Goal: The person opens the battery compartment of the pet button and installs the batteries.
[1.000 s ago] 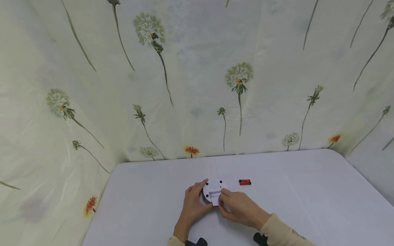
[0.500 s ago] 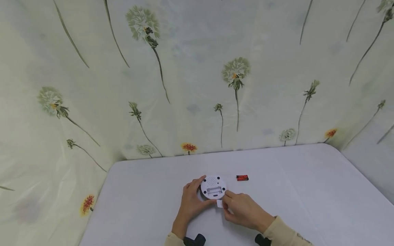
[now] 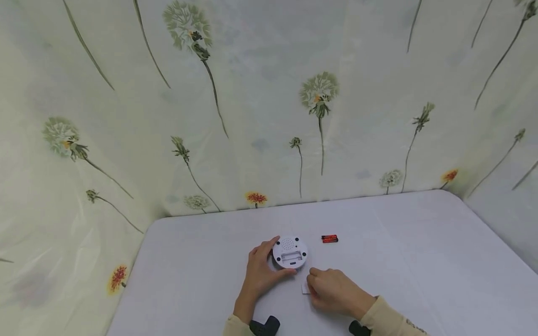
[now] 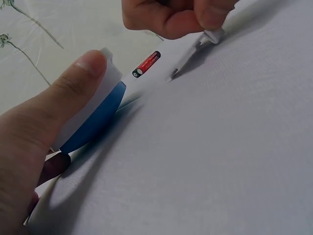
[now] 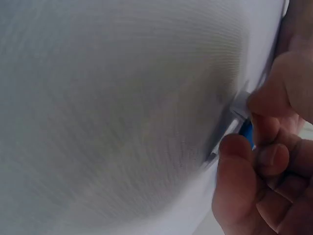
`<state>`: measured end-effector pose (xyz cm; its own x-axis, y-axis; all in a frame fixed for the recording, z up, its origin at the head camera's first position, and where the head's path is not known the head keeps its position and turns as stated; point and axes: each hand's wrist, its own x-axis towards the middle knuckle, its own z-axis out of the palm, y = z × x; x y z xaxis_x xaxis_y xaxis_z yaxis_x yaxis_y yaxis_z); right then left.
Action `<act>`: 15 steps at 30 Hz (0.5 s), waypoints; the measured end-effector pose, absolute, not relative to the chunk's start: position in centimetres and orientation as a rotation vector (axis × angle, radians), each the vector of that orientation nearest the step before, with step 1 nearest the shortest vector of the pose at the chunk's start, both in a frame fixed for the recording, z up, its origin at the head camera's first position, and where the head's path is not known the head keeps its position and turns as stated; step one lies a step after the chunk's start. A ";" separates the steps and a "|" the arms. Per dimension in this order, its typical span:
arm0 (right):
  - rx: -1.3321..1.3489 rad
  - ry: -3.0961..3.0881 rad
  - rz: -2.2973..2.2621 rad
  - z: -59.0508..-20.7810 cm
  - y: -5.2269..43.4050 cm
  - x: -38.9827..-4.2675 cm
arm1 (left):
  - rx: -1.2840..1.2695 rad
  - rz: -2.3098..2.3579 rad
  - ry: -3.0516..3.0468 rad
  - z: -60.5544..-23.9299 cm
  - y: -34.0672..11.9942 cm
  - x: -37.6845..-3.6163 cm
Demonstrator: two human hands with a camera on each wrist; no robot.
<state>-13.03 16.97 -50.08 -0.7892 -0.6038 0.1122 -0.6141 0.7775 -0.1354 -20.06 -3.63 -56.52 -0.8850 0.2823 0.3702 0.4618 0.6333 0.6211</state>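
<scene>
- A pale curtain (image 3: 269, 93) printed with dandelions hangs behind and to both sides of a table (image 3: 420, 261) covered in a plain white cloth.
- A round white device (image 3: 289, 252) lies near the middle of the table with its underside up; a speaker grille of small holes and an open rectangular compartment show on it; the left wrist view shows a blue band round its lower half.
- The left hand (image 3: 260, 273) grips the round white device at its left edge, thumb curled over the rim and fingers round the near side.
- The right hand (image 3: 332, 291) sits on the cloth just in front and to the right of the device, apart from it; its fingers are curled and pinch a small white cover (image 3: 305, 289), whose lower edge touches the cloth while the upper end stays in the fingertips, as the left wrist view shows.
- Two red batteries (image 3: 329, 239) lie side by side on the cloth, just right of the device and beyond the right hand; neither hand touches them.
- Cream sleeves and black wrist mounts show at the lower edge of the head view.
</scene>
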 end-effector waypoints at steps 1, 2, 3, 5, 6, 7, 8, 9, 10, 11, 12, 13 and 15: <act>1.015 -2.922 0.257 -50.1 17.0 -13.1 | -0.609 -1.094 -2.619 -56.5 -3.6 -20.1; 1.036 -2.933 0.261 -50.2 17.1 -13.1 | -0.612 -1.095 -2.617 -56.5 -3.7 -20.1; 1.055 -2.945 0.269 -50.2 17.1 -13.2 | -0.613 -1.095 -2.616 -56.5 -3.7 -20.1; 1.063 -2.972 0.299 -50.2 17.2 -13.3 | -0.617 -1.099 -2.611 -56.5 -3.7 -20.1; 1.061 -2.991 0.319 -50.2 17.3 -13.4 | -0.618 -1.094 -2.611 -56.5 -3.7 -20.1; 1.060 -3.007 0.339 -50.1 17.3 -13.5 | -0.618 -1.095 -2.612 -56.5 -3.7 -20.1; 1.061 -3.027 0.367 -50.0 17.4 -13.6 | -0.617 -1.096 -2.614 -56.5 -3.7 -20.1; 1.057 -3.055 0.414 -49.9 17.5 -13.7 | -0.616 -1.095 -2.615 -56.5 -3.7 -20.1; 1.050 -3.083 0.475 -49.8 17.6 -13.9 | -0.612 -1.096 -2.619 -56.4 -3.7 -20.2; 1.044 -3.106 0.545 -49.7 17.8 -14.1 | -0.607 -1.100 -2.622 -56.3 -3.7 -20.2; 1.028 -3.125 0.614 -49.7 18.1 -14.4 | -0.599 -1.103 -2.630 -56.3 -3.7 -20.2; 1.012 -3.128 0.684 -49.8 18.4 -14.7 | -0.589 -1.112 -2.638 -56.3 -3.6 -20.1; 0.954 -3.119 0.839 -50.0 19.2 -15.2 | -0.570 -1.127 -2.658 -56.4 -3.5 -19.8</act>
<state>-15.24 19.16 -50.02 -0.8160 -0.5740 -0.0680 -0.4623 0.7188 -0.5192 -19.84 -3.54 -56.38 -0.9060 0.2705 0.3255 0.4220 0.6351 0.6469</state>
